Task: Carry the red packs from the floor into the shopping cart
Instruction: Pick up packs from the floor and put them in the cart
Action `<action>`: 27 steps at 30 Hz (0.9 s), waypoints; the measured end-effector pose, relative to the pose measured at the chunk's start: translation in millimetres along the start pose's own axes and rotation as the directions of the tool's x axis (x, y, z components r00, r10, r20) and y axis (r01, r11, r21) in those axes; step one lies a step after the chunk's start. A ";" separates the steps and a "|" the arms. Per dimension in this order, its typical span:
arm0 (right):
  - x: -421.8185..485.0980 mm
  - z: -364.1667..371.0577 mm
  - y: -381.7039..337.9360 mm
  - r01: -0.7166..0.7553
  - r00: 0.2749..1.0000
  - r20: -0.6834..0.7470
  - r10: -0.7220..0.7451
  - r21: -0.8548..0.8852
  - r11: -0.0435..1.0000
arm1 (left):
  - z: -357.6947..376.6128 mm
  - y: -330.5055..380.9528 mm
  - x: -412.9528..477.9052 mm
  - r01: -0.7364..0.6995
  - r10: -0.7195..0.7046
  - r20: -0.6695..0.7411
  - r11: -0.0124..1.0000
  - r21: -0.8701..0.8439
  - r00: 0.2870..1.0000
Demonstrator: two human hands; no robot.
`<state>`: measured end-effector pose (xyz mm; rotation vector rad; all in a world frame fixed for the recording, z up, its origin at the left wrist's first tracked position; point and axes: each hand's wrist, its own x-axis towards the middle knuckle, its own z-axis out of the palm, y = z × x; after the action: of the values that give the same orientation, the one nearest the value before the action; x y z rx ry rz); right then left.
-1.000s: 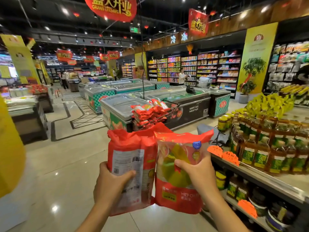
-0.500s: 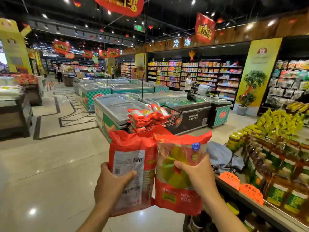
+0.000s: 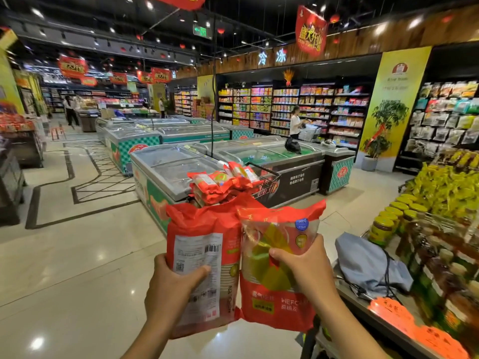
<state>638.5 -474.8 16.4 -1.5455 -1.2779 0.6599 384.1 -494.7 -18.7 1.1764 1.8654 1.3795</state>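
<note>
Glass-topped chest freezers [image 3: 176, 161] stood in rows across the pale tiled floor [image 3: 64, 255]. A shelf [image 3: 383, 314] at the right carried amber bottles [image 3: 445, 257], yellow-lidded jars [image 3: 388, 224] and a crumpled grey-blue bag [image 3: 368, 263]. Red banners [image 3: 310, 32] hung from the dark ceiling. A shopper [image 3: 295, 123] stood beside stocked wall shelving [image 3: 285, 104], near a potted tree [image 3: 381, 130].

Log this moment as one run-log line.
left hand: holds red plastic pack, barcode side | right hand: holds red plastic pack, front side | wire shopping cart: ahead, piled with red packs | phase: carrying
</note>
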 end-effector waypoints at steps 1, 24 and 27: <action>13.4 7.0 1.6 0.002 1.000 0.008 -0.002 -0.001 1.000 | 6.1 0.0 12.3 0.003 -0.003 -0.001 1.000 0.001 1.000; 396.4 134.9 20.9 0.023 0.994 0.103 -0.035 0.109 0.994 | 187.1 61.7 330.9 -0.008 0.011 -0.129 1.000 0.021 0.992; 431.5 151.3 21.0 0.026 0.993 0.111 -0.038 0.112 0.993 | 202.4 61.3 367.1 -0.017 0.023 -0.124 0.999 0.044 0.992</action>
<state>644.2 -17.1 16.2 -1.4118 -1.3250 0.7935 393.9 -71.5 -0.9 1.1563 1.9827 1.4608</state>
